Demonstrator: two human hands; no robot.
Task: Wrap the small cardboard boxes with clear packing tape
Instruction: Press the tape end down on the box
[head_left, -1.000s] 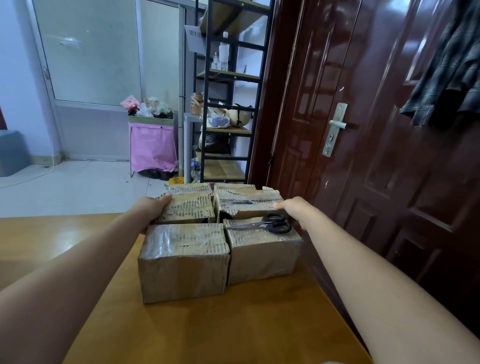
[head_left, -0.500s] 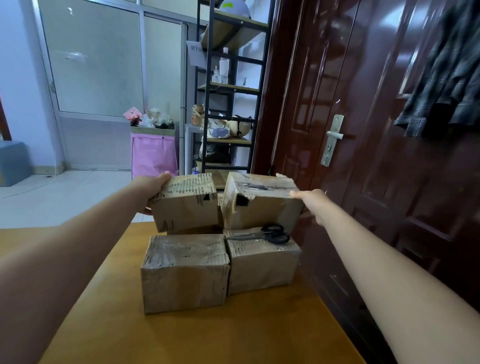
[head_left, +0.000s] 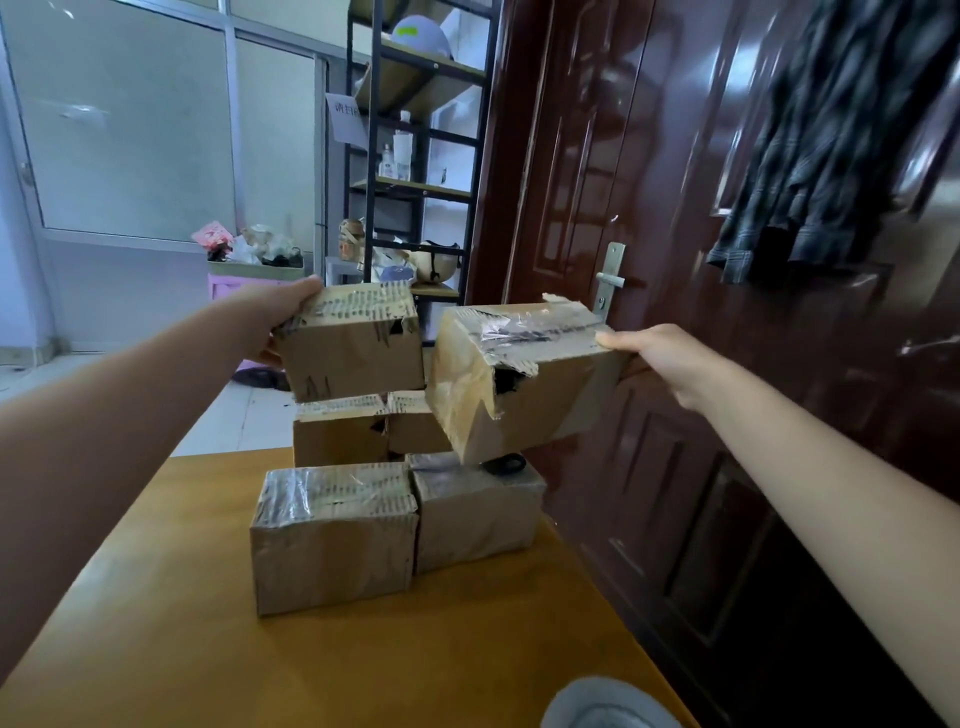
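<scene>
A: Both arms are out over the desk (head_left: 171, 649), and each hand has a box in the air. The left hand (head_left: 270, 322) grips the left raised box (head_left: 356, 340) by its far left end, fingers (head_left: 304, 287) curled over the top edge, thumb underneath.

B: And the right hand (head_left: 670, 361) holds the right raised box (head_left: 519, 374) at its right end. The thumb lies along the top edge; the other fingers are behind the cardboard, so I cannot tell how far they curl.

A: That right one is tilted, its near corner dipping low. There is a torn hole in its front face and crinkled clear tape across the top.

B: The left one sits nearly level, with tape on top as well. The 2 raised boxes are close but apart.

A: Down on the desk, 4 more stay put. The 2 front boxes (head_left: 332, 535) stand side by side, touching, both glossy with tape. The 2 back boxes (head_left: 343, 434) are right behind them, near the far edge.

B: A dark scissor handle (head_left: 504, 464) peeks out on top of the front right box, just under the tilted one's lowest corner.

A: To the right is a dark red door (head_left: 675, 156) with a plaid shirt (head_left: 841, 130) hanging on it, and a black shelf rack (head_left: 410, 156) stands beyond the desk.
</scene>
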